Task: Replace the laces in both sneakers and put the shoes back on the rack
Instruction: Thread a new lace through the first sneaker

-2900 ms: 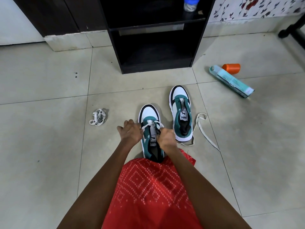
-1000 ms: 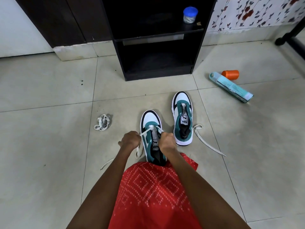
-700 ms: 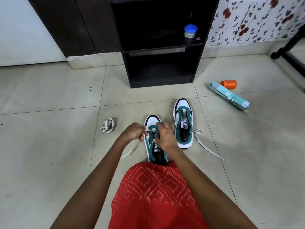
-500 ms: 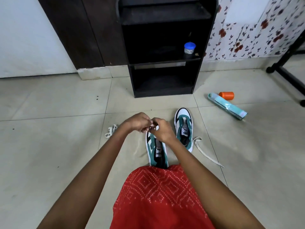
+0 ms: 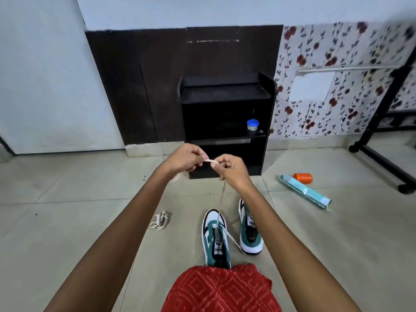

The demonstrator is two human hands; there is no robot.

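Two teal, white and black sneakers stand on the tiled floor. The left sneaker [image 5: 216,237] lies just beyond my red-clad knee, the right sneaker [image 5: 248,228] beside it. A white lace [image 5: 221,194] runs up from the left sneaker's front eyelets to my raised hands. My left hand [image 5: 185,159] and my right hand [image 5: 231,168] both pinch the lace's ends, held close together high above the shoe. A bundled white lace [image 5: 160,220] lies on the floor to the left. The black shoe rack [image 5: 225,122] stands against the wall ahead.
A small blue-lidded jar [image 5: 252,125] sits on the rack's middle shelf. A teal box [image 5: 305,191] and an orange cap [image 5: 302,177] lie on the floor at right. A black stand with wheels [image 5: 382,158] is at the far right.
Both hands rose from the left sneaker's tongue, drawing the lace up taut through the front eyelets. The camera tilted upward, showing the whole rack and wall.
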